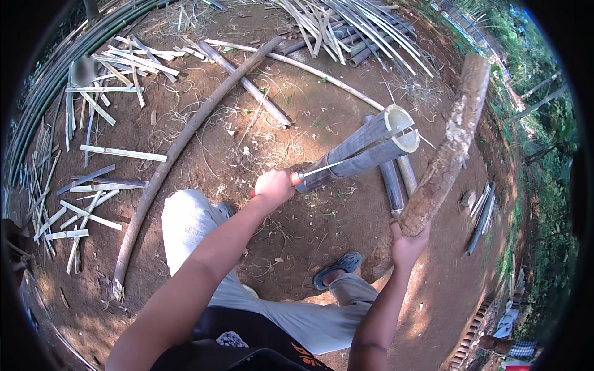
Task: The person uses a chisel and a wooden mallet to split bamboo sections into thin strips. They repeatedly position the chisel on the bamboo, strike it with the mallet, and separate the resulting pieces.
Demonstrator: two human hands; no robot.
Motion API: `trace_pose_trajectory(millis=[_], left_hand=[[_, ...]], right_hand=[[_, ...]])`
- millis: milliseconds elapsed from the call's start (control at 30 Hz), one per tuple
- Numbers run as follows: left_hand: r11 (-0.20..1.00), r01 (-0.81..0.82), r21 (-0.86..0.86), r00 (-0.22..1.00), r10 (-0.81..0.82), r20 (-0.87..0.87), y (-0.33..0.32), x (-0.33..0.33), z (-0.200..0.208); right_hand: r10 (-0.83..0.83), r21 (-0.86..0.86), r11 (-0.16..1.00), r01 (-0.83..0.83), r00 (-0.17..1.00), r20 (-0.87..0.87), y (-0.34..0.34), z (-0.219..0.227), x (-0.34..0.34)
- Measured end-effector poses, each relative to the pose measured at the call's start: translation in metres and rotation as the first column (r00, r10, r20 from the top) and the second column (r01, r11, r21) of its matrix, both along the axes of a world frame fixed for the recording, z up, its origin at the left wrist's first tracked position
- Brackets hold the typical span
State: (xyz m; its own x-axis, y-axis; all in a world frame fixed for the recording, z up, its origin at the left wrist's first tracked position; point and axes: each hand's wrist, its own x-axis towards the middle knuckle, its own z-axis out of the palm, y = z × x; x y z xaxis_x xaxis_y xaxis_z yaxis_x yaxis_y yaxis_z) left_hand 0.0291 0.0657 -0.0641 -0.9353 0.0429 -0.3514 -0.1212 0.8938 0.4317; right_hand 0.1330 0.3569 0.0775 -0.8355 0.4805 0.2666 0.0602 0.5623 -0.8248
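My left hand is closed around the handle of a large knife with an orange-red collar. Its blade sits in a thick grey bamboo piece, which is split lengthwise along a gap running to its open far end. Much of the blade is hidden inside the bamboo. Further right, my right hand grips the lower end of a heavy, rough-barked wooden log. The log is raised and slants up to the right, apart from the bamboo. What bears the bamboo from below cannot be made out.
A long curved pole lies on the brown dirt ground to the left. Split bamboo strips are scattered beyond it. More strips and bamboo pieces lie at the far side. Two bamboo lengths lie beside my right hand.
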Motion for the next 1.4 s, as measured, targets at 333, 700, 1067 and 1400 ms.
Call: trace_pose_trajectory(millis=[333,700,1067,1400], left_hand=[[0.999,-0.020,0.027,0.999,0.021,-0.038,0.000,-0.014,0.022],[0.999,-0.036,0.004,0.999,0.036,0.000,-0.001,-0.002,0.003],[0.999,-0.035,0.035,0.995,0.032,0.099,-0.001,-0.017,-0.006],[0.999,0.046,-0.007,0.999,-0.046,0.018,0.005,-0.019,-0.015]], right_hand=[[0.026,0.145,0.984,-0.106,0.882,0.470,0.004,-0.068,-0.011],[-0.005,0.013,1.000,0.007,0.990,-0.143,0.003,-0.023,-0.017],[0.041,0.185,0.980,-0.070,0.987,0.158,0.016,-0.015,0.000],[-0.043,0.225,0.968,-0.109,0.813,0.581,-0.002,-0.100,-0.013]])
